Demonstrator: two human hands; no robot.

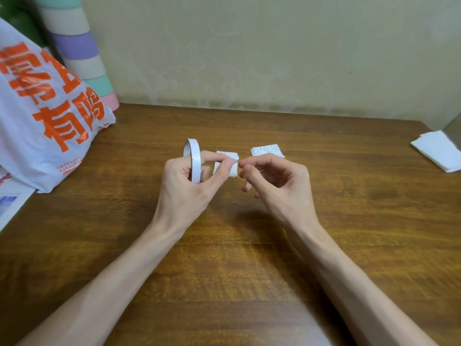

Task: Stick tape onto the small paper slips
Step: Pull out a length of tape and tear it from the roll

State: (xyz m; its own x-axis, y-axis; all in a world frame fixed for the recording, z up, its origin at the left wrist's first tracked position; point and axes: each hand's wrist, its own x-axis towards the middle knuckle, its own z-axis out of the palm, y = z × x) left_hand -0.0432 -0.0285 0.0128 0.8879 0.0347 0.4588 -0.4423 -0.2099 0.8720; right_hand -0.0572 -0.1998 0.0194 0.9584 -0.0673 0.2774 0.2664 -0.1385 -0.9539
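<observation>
1. Your tape roll [193,158] is a thin white ring. It stands on edge in your left hand [189,188], above the middle of the table [249,270].
2. Your left fingers are curled through and round the ring. The thumb and forefinger are pressed together on a short strip of tape [234,161] drawn off toward the right.
3. Your right hand [277,186] is just beside the left one, and its thumb and forefinger are nipped together on the tip of that strip. The other fingers are curled loosely under the palm. The tip is too small to tell how much of it you have.
4. A stack of small paper slips [233,171], white with fine grey print, lies flat on the table just behind your fingertips. Your left thumb and the strip hide part of it.
5. A second lot of printed slips [267,151] lies near it, toward the right and the far edge, with nothing over it.
6. A white plastic bag [45,121] with big orange characters slumps over the left edge.
7. A striped roll [79,51] in pastel bands leans at the far left corner.
8. Folded white paper [439,151] sits at the right edge, well apart from your hands.
</observation>
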